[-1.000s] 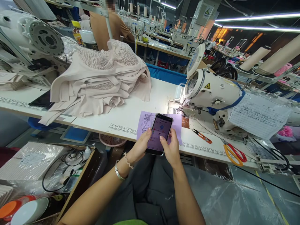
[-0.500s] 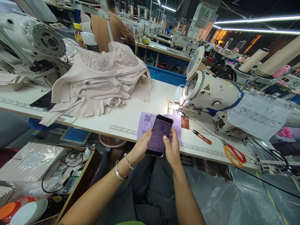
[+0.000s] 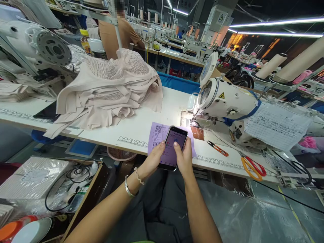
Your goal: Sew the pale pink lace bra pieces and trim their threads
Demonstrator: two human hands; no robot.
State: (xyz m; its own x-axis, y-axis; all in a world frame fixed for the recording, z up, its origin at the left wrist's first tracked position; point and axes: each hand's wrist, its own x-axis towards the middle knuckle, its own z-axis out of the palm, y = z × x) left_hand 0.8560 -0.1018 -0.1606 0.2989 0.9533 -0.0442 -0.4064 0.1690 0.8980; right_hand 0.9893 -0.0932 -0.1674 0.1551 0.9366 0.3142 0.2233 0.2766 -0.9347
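Smartphone (image 3: 169,157) is in both hands here, screen up and kinda tilted, right by the front edge of the white sewing table (image 3: 141,133). Left hand (image 3: 155,158) is curled partway closed around the phone's left edge, and right hand (image 3: 184,157) is half closed on the other edge with its thumb on the screen. Fingers underneath are hidden, so can't tell how they sit. Behind the phone there's a purple sheet (image 3: 155,136) with QR codes, partly covered from this angle; can't tell if they touch. Left wrist has a silver bangle (image 3: 127,186) plus a wavy bracelet (image 3: 138,176). Off to the left is a big heap of beige lace-trimmed garments (image 3: 108,89), and to the right a white sewing machine (image 3: 227,98) with its lamp lit. Orange thread snips (image 3: 218,149) lie near the machine, with red-and-orange-handled scissors (image 3: 253,167) further right. Someone in a tan shirt (image 3: 110,37) is at another table in back.
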